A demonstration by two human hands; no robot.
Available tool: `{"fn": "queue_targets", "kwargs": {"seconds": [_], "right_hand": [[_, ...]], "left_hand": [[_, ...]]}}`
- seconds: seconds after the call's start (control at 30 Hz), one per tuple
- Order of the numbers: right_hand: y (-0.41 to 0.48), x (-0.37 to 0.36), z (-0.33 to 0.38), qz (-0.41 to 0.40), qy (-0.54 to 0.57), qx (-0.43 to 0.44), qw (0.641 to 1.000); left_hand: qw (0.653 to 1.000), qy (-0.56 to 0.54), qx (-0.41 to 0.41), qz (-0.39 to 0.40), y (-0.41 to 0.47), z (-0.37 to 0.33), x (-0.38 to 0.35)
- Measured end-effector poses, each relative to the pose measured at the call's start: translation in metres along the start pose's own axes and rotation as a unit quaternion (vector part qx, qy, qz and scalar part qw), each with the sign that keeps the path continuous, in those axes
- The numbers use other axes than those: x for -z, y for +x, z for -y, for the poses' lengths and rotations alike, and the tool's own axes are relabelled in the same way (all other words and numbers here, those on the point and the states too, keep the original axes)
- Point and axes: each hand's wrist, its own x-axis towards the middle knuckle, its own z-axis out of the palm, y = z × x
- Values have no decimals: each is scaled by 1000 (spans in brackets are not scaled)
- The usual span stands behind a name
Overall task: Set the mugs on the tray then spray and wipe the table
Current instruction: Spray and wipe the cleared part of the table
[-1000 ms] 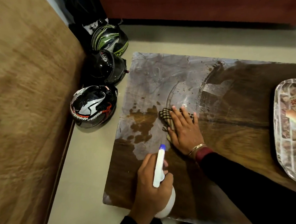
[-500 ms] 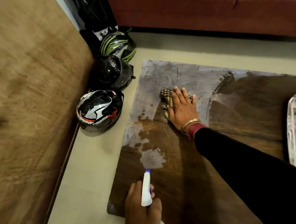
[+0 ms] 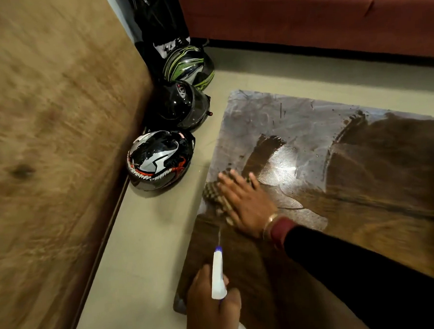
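Table (image 3: 365,232) wet, right hand (image 3: 245,203) flat on cloth (image 3: 214,196), left hand (image 3: 211,308) gripping spray bottle (image 3: 218,272)

glossy wet wood table (image 3: 365,232), checked cloth (image 3: 213,193), white plastic spray bottle (image 3: 218,275).

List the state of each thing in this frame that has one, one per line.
table: partly wiped, grey film left at far-left corner
checked cloth: flat under right hand, at left edge
right hand: open, pressing cloth
spray bottle: gripped, nozzle toward cloth
left hand: closed on bottle
three helmets: on floor
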Motion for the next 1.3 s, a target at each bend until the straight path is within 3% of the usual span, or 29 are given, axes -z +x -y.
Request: {"fn": "queue_targets", "kwargs": {"seconds": [0.03, 0.07, 0.13, 0.17, 0.3, 0.4, 0.47, 0.6, 0.73, 0.8, 0.9, 0.97, 1.07, 1.13, 1.23, 1.3], "right_hand": [[25, 10, -12, 2, 0, -69, 998], [50, 21, -17, -3, 16, -111, 994], [68, 19, -10, -11, 16, -125, 992], [60, 9, 1, 10, 3, -96, 995], [-6, -18, 44, 36, 1, 112, 993], [-3, -18, 40, 64, -18, 173, 983], [25, -6, 10, 37, -20, 119, 992], [99, 43, -90, -39, 4, -117, 992], [126, 59, -126, -73, 16, -181, 981], [104, 44, -93, -62, 12, -101, 993], [67, 24, -56, -3, 23, 129, 991], [82, 30, -72, 11, 14, 164, 986], [138, 56, -119, -55, 15, -31, 998], [170, 75, -149, -54, 22, -134, 989], [182, 78, -153, -54, 29, -159, 985], [169, 73, -142, -46, 19, -115, 992]], "left_hand": [[998, -15, 16, -51, 5, 0, -5], [996, -54, 44, -48, 1, -4, 2], [992, -93, 52, -68, -1, -8, 9], [990, -75, 43, -110, 1, -9, 4], [984, -99, 39, -145, 3, -11, 10], [990, -85, 24, -114, 11, -15, 8], [986, -83, 20, -145, 22, -23, 6], [983, -106, -5, -148, 40, -50, 3], [988, -111, 9, -107, 69, -66, 15], [989, -120, 28, -78, 81, -79, 22], [994, -89, 25, -62, 95, -92, 34], [994, -84, 36, -53, 105, -98, 38], [995, -88, 31, -46, 122, -102, 41], [996, -82, 17, -31, 128, -108, 43], [997, -75, 11, -19, 135, -113, 42], [997, -70, 20, -21, 135, -117, 40]]}}
